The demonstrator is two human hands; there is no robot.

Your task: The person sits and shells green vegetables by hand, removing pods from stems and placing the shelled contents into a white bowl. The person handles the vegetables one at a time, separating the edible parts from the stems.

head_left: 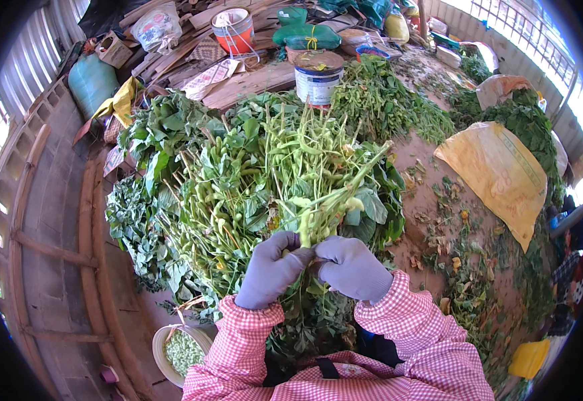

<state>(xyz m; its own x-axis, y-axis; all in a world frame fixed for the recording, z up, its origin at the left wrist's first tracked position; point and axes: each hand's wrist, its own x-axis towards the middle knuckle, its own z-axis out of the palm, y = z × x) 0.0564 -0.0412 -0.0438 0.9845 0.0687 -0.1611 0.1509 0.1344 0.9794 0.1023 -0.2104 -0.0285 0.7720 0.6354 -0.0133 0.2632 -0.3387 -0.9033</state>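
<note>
In grey-purple gloves, both my hands meet low in the middle of the head view. My left hand [267, 271] pinches a plump green bean pod [306, 226] between thumb and fingers. Right against it, my right hand [354, 269] is closed on the same pod's lower end; the fingertips partly hide it. A cut green stalk [355, 179] slants up to the right just beyond my hands. Behind it lies a large heap of bean plants [228, 194], with many pods and leaves. Shelled green beans [183, 349] fill part of a white bucket [160, 356] at the lower left.
Beyond the heap stand a white-and-blue bucket [317, 87] and an orange bucket [233, 41] near stacked planks [255, 85]. A yellow sack [495, 170] lies at right over more greenery. Leaf litter covers the floor there. A low block wall [57, 200] with wooden poles runs along the left.
</note>
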